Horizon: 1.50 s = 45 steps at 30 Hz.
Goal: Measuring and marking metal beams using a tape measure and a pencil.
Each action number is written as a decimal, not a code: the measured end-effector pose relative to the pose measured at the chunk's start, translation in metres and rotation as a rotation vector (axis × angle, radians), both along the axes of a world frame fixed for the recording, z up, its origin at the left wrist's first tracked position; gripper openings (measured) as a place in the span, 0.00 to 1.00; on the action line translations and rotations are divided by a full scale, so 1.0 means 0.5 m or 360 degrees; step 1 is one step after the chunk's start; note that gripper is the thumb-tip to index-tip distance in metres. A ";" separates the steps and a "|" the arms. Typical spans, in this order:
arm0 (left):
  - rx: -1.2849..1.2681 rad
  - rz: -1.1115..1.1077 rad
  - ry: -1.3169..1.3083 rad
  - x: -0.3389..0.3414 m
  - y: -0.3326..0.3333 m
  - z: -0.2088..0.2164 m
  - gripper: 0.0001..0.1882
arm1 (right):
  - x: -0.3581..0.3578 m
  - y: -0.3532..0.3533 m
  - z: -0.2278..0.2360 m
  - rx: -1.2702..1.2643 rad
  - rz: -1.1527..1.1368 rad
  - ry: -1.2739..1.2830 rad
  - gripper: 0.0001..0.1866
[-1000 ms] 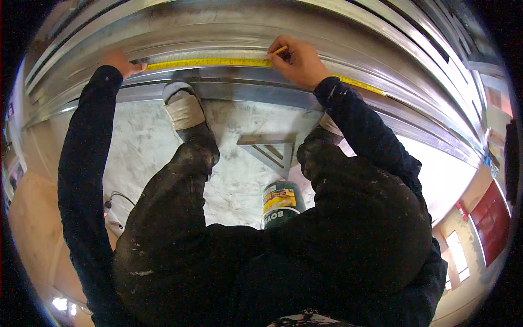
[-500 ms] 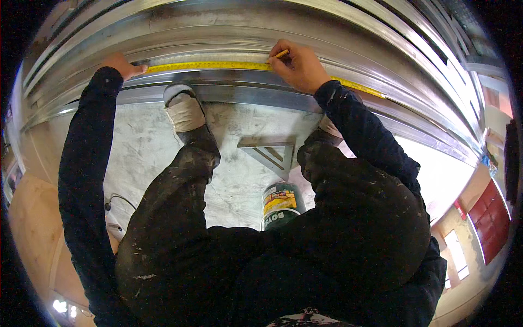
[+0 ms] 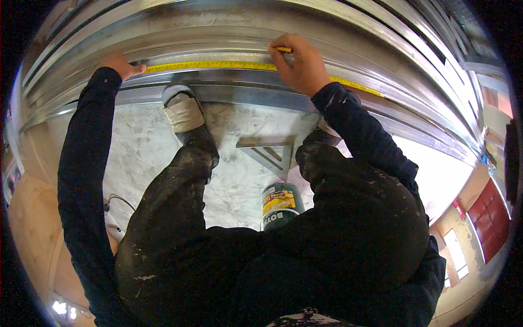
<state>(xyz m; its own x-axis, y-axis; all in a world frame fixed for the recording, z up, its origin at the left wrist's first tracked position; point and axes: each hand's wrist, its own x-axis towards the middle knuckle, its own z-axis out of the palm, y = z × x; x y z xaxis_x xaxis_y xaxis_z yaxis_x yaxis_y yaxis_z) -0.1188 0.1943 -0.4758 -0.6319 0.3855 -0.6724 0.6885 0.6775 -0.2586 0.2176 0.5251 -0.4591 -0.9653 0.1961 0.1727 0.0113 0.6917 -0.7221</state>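
A yellow tape measure (image 3: 212, 65) lies stretched out along a long metal profile (image 3: 218, 56). At its left end, my left hand (image 3: 121, 66) grips the tape, with the thumb pressed on it and the fingers over the far side of the metal. My right hand (image 3: 303, 64) is closed in a pinch around a short yellow pencil (image 3: 284, 49). This hand is above the tape and covers a stretch of it; the tape shows again right of the wrist. The pencil's tip is hidden by the fingertips, just beyond the tape's far edge.
More long metal profiles (image 3: 163, 27) are stacked side by side across the far area. Between my feet on the pale floor (image 3: 234, 196) lies a metal set square (image 3: 267, 152). Closer in stands a dark green bucket (image 3: 280, 201). A black cable (image 3: 122, 198) is at the left.
My right hand has shifted slightly away from me, with the pencil lifted off the tape's edge and tilted flatter. My left hand stays at the tape's end.
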 end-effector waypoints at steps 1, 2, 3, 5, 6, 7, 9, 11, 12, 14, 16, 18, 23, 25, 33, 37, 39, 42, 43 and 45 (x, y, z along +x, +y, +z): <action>0.0006 -0.0009 -0.0011 0.006 0.011 -0.001 0.43 | 0.003 0.002 -0.003 -0.0183 -0.0098 -0.0073 0.05; -0.0009 0.0027 -0.0008 0.018 0.025 0.012 0.44 | 0.007 0.005 -0.005 -0.0178 -0.0106 -0.0079 0.05; -0.0026 0.0064 -0.0005 0.024 0.035 0.018 0.45 | 0.013 0.005 -0.011 -0.0403 -0.0137 -0.0233 0.06; -0.0044 0.0032 0.0025 0.018 0.031 0.015 0.45 | 0.024 0.006 -0.020 -0.0630 -0.0170 -0.0370 0.07; -0.0065 0.0005 0.0051 0.015 0.029 0.013 0.46 | 0.028 0.010 -0.028 -0.0611 -0.0154 -0.0413 0.07; -0.0064 0.0003 0.0046 0.017 0.032 0.012 0.46 | 0.029 0.012 -0.030 -0.0591 -0.0137 -0.0466 0.08; -0.0069 -0.0041 0.0110 0.023 0.037 0.012 0.46 | 0.033 0.015 -0.031 -0.0557 -0.0117 -0.0457 0.08; -0.0033 -0.0086 0.0131 0.017 0.014 0.007 0.46 | 0.030 0.014 -0.030 -0.0533 -0.0081 -0.0436 0.08; 0.0008 -0.0134 0.0149 0.014 0.004 0.005 0.46 | 0.028 0.014 -0.030 -0.0542 -0.0057 -0.0469 0.08; -0.0085 -0.0051 0.0092 0.040 0.059 0.041 0.47 | 0.035 0.019 -0.033 -0.0537 -0.0059 -0.0516 0.07; -0.0187 0.0043 0.0048 0.046 0.073 0.051 0.47 | 0.038 0.020 -0.035 -0.0639 -0.0051 -0.0508 0.07; -0.0185 -0.0025 0.0080 0.035 0.053 0.041 0.46 | 0.033 0.018 -0.035 -0.0615 -0.0036 -0.0490 0.06; -0.0172 0.0015 0.0087 0.037 0.057 0.041 0.46 | 0.033 0.018 -0.035 -0.0579 -0.0036 -0.0507 0.06; -0.0174 0.0036 0.0082 0.037 0.056 0.041 0.45 | 0.034 0.018 -0.033 -0.0614 -0.0037 -0.0534 0.06; -0.0195 0.0101 0.0051 0.031 0.055 0.033 0.47 | 0.033 0.017 -0.036 -0.0609 -0.0022 -0.0492 0.06; -0.0166 0.0106 0.0027 0.030 0.052 0.034 0.47 | 0.019 0.022 -0.025 0.0281 0.0163 -0.0233 0.06; -0.0133 0.0002 0.0088 0.035 0.052 0.037 0.47 | 0.023 0.024 -0.016 0.0213 -0.0018 -0.0054 0.06; -0.0106 0.0019 0.0104 0.030 0.045 0.031 0.46 | 0.030 0.020 -0.006 -0.0132 -0.0264 -0.0026 0.06; -0.0103 0.0015 0.0102 0.033 0.050 0.032 0.46 | 0.033 0.021 -0.004 -0.0405 -0.0333 -0.0182 0.06; -0.0180 0.0008 0.0076 0.039 0.059 0.033 0.46 | 0.041 0.026 -0.010 -0.0487 -0.0267 -0.0319 0.06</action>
